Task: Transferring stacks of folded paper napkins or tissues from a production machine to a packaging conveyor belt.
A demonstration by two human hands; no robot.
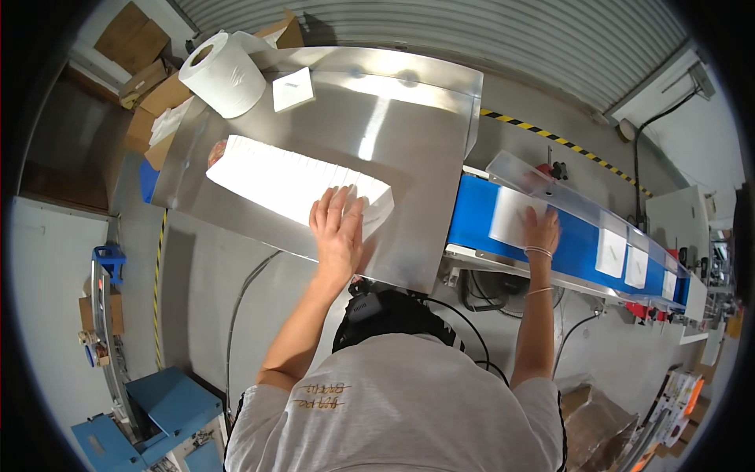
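Note:
A long row of thin white square packets [275,177] stands packed together on the metal table [425,157], slanting down toward me. My left hand [338,236] rests on the near right end of the row, fingers stretched out over the top edges. To the right, a larger white flat piece [510,214] lies on the blue conveyor belt [578,236]. My right hand [541,232] is at its right edge, fingers extended and touching or just above it; the exact contact is hard to make out. Further along the belt lie several white packets [610,252], spaced apart.
A large white roll [224,75] and a single white square packet [293,90] sit at the table's far left. Clear guard rails [566,197] line the belt's far side. Cardboard boxes [161,106] stand beyond the table's left edge. A blue cabinet [173,400] is behind me, lower left.

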